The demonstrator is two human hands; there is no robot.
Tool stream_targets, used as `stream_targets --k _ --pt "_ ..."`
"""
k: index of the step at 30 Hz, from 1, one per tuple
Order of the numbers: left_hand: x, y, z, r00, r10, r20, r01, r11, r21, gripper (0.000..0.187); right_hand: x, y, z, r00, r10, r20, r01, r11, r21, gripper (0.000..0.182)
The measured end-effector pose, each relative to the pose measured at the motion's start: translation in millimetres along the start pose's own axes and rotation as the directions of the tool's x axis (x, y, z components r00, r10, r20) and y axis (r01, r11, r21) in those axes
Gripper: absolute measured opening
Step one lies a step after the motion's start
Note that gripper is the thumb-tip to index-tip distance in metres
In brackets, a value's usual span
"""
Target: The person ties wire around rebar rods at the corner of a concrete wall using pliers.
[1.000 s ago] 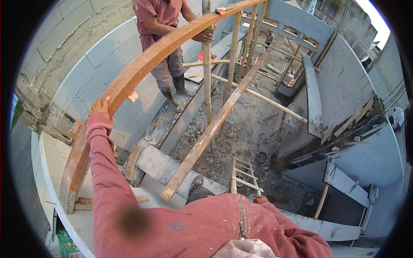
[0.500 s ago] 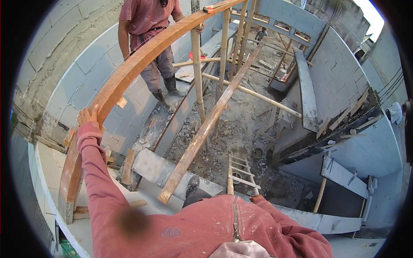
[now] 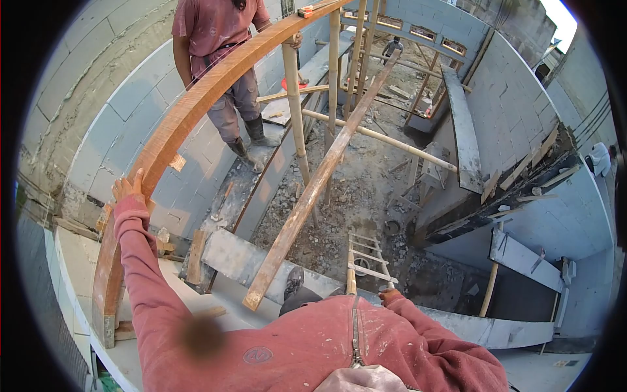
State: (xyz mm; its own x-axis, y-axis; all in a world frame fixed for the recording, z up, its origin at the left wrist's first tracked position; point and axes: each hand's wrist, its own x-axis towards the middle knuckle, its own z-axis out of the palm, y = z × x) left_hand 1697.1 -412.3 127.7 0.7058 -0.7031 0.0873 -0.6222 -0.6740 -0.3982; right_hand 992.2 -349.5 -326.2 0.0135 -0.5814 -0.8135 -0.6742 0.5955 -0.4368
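My left hand [image 3: 128,187] lies across a long reddish-brown wooden beam [image 3: 202,101], fingers over its top face near the lower end. The beam slopes up and away from the left. Low beside my body, my right hand [image 3: 391,297] looks closed, near the top of a ladder [image 3: 367,256]; what it holds is too small to make out. Farther along the beam stands a co-worker [image 3: 219,39] in a red shirt, with one hand [image 3: 295,40] at the beam's underside by a bamboo post [image 3: 293,91]. An orange-red tool [image 3: 305,12] rests on the beam.
A rough plank [image 3: 320,179] slants across the middle, over a rubble floor [image 3: 366,189] far below. Bamboo poles and a horizontal pole [image 3: 405,149] stand around it. Pale block walls [image 3: 516,98] enclose the area. Another person [image 3: 393,47] is in the distance.
The view has shifted slightly, so the beam and posts sit a little farther left. My left hand stays on the beam, and my right hand stays near the ladder. The distant person appears more upright.
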Motion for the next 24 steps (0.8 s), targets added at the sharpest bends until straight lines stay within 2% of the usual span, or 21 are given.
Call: stream_targets --k 6,9,13,18,19,21,24 --pt "6.6 -4.1 10.8 0.999 0.015 -0.041 -0.015 1.000 0.011 0.065 12.2 18.5 3.8 1.000 -0.004 -0.016 0.004 0.999 -0.042 0.036" --pt "1.8 -2.4 5.4 0.998 0.021 -0.051 -0.022 1.000 -0.013 0.065 -2.6 6.2 -0.7 1.000 -0.011 -0.022 0.009 0.996 -0.090 0.038" --pt "-8.6 3.6 -9.1 1.000 -0.002 -0.006 0.001 0.997 -0.074 0.068 -15.1 -7.6 -2.2 1.000 0.013 -0.009 -0.014 0.999 -0.030 0.039" --pt "15.1 -9.8 22.2 0.995 0.059 -0.084 -0.060 0.998 -0.007 0.070 -22.2 -19.5 -1.3 0.998 0.065 0.003 -0.065 0.998 0.018 0.039" --pt "16.2 -10.9 24.2 0.994 0.064 -0.094 -0.065 0.998 -0.005 0.071 -19.5 -16.8 0.2 1.000 0.028 0.000 -0.028 0.999 -0.029 0.039" --pt "7.5 -6.4 13.7 0.998 0.025 -0.060 -0.029 0.998 -0.056 0.075 1.3 4.7 6.3 0.999 -0.046 0.000 0.046 0.992 -0.121 0.039" --pt "-7.8 1.5 -4.5 1.000 0.005 -0.025 -0.007 0.997 -0.079 0.081 -10.6 -5.7 3.5 1.000 0.004 -0.013 -0.005 0.998 -0.060 0.040"
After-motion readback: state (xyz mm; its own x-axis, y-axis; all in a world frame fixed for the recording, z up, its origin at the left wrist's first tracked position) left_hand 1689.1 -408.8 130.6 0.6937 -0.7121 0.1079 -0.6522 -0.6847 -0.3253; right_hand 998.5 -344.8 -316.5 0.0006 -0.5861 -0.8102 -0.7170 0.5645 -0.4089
